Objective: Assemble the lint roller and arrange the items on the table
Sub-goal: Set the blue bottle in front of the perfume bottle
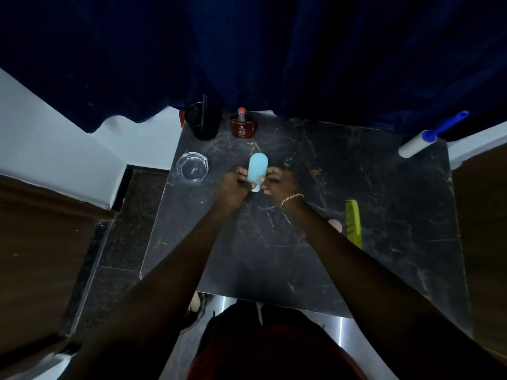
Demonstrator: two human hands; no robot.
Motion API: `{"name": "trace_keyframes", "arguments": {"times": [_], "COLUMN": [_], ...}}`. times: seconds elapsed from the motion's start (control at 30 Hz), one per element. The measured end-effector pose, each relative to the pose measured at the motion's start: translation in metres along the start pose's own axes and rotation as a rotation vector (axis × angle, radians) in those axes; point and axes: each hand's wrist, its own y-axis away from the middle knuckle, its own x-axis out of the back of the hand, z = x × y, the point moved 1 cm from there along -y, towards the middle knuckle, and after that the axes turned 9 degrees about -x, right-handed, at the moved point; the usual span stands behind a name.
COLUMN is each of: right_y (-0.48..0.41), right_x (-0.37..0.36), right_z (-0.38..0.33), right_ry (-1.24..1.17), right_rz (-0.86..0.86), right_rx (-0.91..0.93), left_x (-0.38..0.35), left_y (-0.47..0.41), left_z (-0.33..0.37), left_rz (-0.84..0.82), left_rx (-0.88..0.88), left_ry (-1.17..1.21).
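A light blue squeeze bottle (pixel 258 167) with a white cap pointing toward me sits at the middle of the black marble table (pixel 356 256). My left hand (pixel 233 185) grips its left side and my right hand (pixel 277 182) pinches its right side near the cap. The lint roller (pixel 428 138), a white roll on a blue handle, lies at the table's far right corner, away from both hands.
A glass ashtray (pixel 192 167) sits left of the bottle. A black holder (pixel 203 120) and a red perfume bottle (pixel 242 126) stand at the back edge. A green comb (pixel 353 223) and a pink object (pixel 336 224) lie on the right. Dark blue curtain (pixel 274 50) hangs behind.
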Motion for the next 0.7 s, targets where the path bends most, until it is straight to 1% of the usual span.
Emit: {"name": "trace_keyframes", "arguments": {"times": [0.13,0.23,0.33,0.43,0.53,0.7], "right_y": [-0.020,-0.036,-0.050,-0.063,-0.072,-0.074], "right_x": [-0.022,-0.035,-0.049,-0.061,-0.065,-0.066], "right_z": [-0.022,-0.034,-0.040,-0.041,-0.035,-0.030], "right_ry": [0.128,0.280,0.373,0.490,0.518,0.540], "right_rz": [0.070,0.133,0.138,0.179,0.222,0.223], "right_rx": [0.078,0.182,0.224,0.255,0.253,0.287], "left_x": [0.022,0.033,0.037,0.038,0.036,0.034], "left_y": [-0.033,-0.055,-0.071,-0.086,-0.094,-0.098], "left_z": [-0.002,-0.007,-0.018,-0.032,-0.040,-0.050], "left_rz": [-0.001,-0.006,0.018,0.024,0.000,-0.010], "left_rx": [-0.054,-0.096,-0.161,-0.168,-0.189,-0.208], "left_ry": [-0.149,-0.169,-0.235,-0.288,-0.320,-0.338]}}
